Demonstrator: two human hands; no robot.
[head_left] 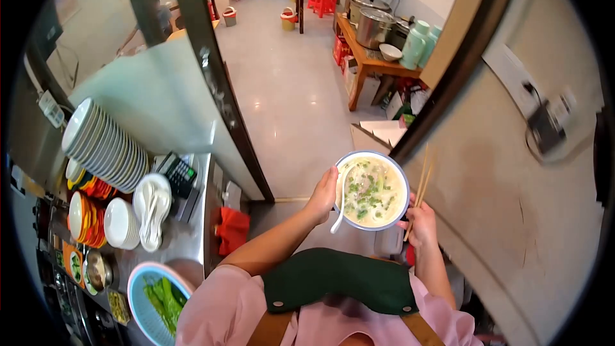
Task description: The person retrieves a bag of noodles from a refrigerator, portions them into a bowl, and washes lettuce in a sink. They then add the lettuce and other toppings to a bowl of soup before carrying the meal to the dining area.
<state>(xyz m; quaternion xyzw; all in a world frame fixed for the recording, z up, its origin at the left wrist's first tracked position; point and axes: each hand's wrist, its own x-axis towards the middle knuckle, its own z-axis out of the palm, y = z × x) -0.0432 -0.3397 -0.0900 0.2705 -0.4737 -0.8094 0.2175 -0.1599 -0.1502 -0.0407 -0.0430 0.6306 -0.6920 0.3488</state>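
A large bowl of soup (378,186) with pale broth and chopped green onion is held in front of my chest. My left hand (325,195) grips its left rim, close to a white spoon (342,202) that stands in the broth with its handle over the edge. On the bowl's right side is my right hand (421,224), its fingers closed round a pair of chopsticks (423,186) and touching the bowl. The chopsticks point up and forward, beside the bowl. The undersides of both hands are partly hidden.
A doorway frame (221,83) opens ahead onto a tiled floor (275,102). At left, a metal counter (204,218) bears stacked plates (106,144), spoons and a blue basket (138,301) of green peppers. Beyond the door, a wooden table (365,61) carries pots and thermoses.
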